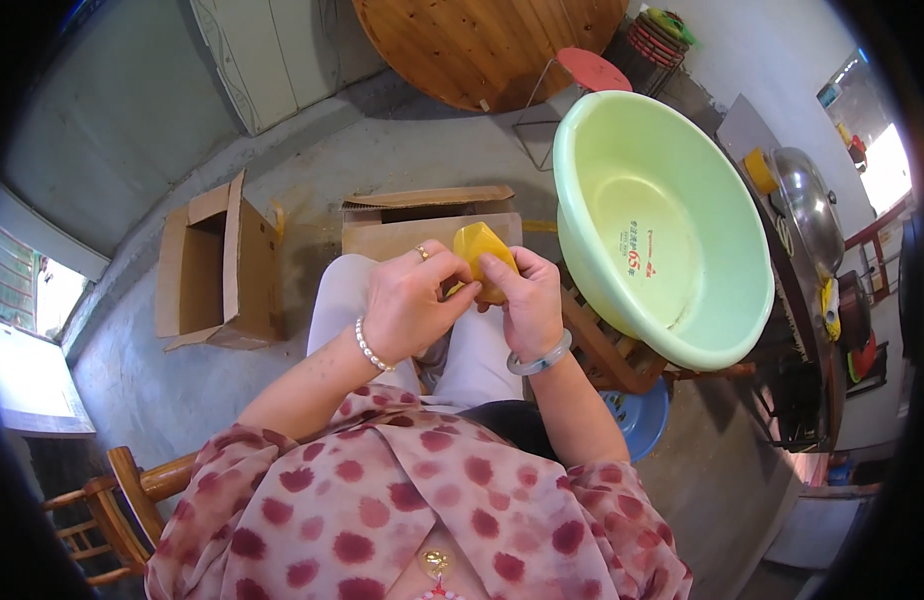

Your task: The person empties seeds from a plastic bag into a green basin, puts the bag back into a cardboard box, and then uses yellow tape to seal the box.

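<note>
A glossy yellow object with angular edges (pixel 480 244), which may be a flattened roll of tape, is held up above my lap. My right hand (pixel 530 292), with a pale bangle at the wrist, grips it between thumb and fingers, the thumb lying across its face. My left hand (pixel 420 292), wearing a ring and a pearl bracelet, is against its lower left side. The left thumb and fingertips are drawn together there; whether they pinch part of it is unclear. An open cardboard box (pixel 432 231) is just beyond my knees.
To the right, a large pale green plastic basin (pixel 582 247) rests tilted on a wooden frame (pixel 608 356), with a blue basin (pixel 651 424) below. Another open cardboard box (pixel 255 277) stands left on the floor. A red stool (pixel 593 70) and round wooden tabletop (pixel 492 45) are farther off.
</note>
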{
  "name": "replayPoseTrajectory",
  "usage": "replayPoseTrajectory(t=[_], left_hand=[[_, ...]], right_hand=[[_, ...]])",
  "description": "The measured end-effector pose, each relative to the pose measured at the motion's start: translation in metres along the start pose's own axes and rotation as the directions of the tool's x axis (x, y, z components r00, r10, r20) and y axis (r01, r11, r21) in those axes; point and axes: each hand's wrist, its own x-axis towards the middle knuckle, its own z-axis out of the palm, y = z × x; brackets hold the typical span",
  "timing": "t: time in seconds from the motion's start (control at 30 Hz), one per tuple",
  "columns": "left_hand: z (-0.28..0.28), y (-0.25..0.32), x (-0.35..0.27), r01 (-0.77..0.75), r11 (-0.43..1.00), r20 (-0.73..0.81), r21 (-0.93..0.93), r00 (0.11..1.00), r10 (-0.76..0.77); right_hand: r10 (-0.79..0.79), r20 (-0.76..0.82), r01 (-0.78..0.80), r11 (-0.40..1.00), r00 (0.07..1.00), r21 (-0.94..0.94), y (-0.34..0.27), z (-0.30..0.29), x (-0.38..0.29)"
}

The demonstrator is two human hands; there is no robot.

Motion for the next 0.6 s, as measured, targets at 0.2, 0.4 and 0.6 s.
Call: replayPoseTrajectory(t=[0.2, 0.4, 0.6], left_hand=[[0.002, -0.003, 0.000, 0.035, 0.999, -0.015, 0.012, 0.999, -0.035], [-0.001, -0.005, 0.000, 0.013, 0.999, -0.054, 0.035, 0.998, -0.011], [-0.001, -0.007, 0.001, -0.021, 0.998, -0.060, 0.067, 0.998, 0.026]], right_hand=[[0.158, 0.103, -0.180, 0.946, 0.982, 0.268, 0.002, -0.005, 0.002], [0.192, 0.129, -0.222, 0.931, 0.973, 0.289, 0.006, -0.004, 0.002], [0.168, 0.166, -0.212, 0.931, 0.972, 0.297, 0.008, -0.006, 0.000]])
